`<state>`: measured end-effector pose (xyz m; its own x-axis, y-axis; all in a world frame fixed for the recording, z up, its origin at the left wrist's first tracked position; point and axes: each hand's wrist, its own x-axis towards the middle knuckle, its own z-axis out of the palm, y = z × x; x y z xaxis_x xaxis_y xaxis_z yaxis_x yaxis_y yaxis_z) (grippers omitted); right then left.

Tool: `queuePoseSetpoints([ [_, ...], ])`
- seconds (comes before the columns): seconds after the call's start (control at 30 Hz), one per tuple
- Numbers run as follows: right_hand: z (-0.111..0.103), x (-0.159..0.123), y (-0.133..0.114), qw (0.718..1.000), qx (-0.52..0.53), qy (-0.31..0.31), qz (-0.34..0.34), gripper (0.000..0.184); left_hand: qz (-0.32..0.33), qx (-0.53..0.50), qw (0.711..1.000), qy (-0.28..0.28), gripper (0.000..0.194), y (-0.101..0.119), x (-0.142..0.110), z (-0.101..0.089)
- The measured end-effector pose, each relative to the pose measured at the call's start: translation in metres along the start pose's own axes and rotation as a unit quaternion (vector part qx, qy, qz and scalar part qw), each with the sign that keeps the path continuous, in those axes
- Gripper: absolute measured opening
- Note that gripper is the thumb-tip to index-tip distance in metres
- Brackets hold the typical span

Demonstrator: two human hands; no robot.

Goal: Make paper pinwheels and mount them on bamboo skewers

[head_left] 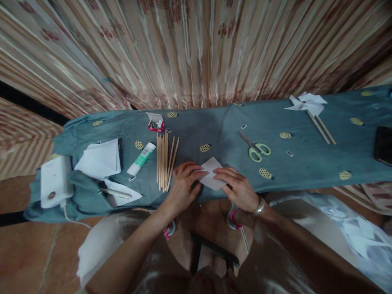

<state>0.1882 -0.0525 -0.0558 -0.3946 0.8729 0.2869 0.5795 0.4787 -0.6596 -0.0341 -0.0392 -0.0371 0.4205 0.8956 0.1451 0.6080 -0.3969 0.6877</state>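
Observation:
A small white square of paper (211,173) lies at the table's near edge, turned so that one corner points away from me. My left hand (185,179) grips its left corner, thumb and fingers bent onto it. On the opposite side my right hand (239,188), with a bracelet at the wrist, has its fingers closed over the right corner. Thin wooden sticks (165,159) lie just left of my left hand. Scissors with green handles (257,150) rest to the right, their blades pointing away from me.
A glue stick (141,159), a small red box of metal pins (155,123), stacked white paper (99,159), a pen (116,192) on a paper piece and a white device (55,181) occupy the left. Paper pinwheels on sticks (308,104) and a black phone (383,145) lie right.

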Motion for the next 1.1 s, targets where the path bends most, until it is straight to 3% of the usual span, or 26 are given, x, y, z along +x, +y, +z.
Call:
queuePoseSetpoints([
  [0.1, -0.003, -0.002, -0.004, 1.0, 0.0, 0.006, -0.012, 0.017, 0.004, 0.043, 0.998, -0.052, 0.019, 0.003, 0.002, 0.0],
  [0.37, -0.015, -0.001, -0.013, 0.99, 0.073, 0.062, 0.1, 0.008, 0.003, 0.013, 0.998, -0.06, 0.023, 0.007, -0.006, 0.008],
  [0.73, 0.001, 0.033, 0.011, 0.996, 0.025, 0.022, 0.087, 0.014, -0.05, 0.006, 0.998, -0.025, 0.031, 0.0, -0.013, 0.01],
  [0.97, 0.01, 0.037, 0.013, 0.996, -0.012, 0.027, 0.08, 0.015, -0.03, 0.038, 0.998, -0.026, 0.026, -0.003, -0.015, 0.007],
  [1.1, 0.011, 0.036, 0.011, 0.996, -0.021, 0.036, 0.082, 0.014, 0.026, 0.104, 0.994, -0.009, 0.029, 0.003, -0.017, 0.007],
])
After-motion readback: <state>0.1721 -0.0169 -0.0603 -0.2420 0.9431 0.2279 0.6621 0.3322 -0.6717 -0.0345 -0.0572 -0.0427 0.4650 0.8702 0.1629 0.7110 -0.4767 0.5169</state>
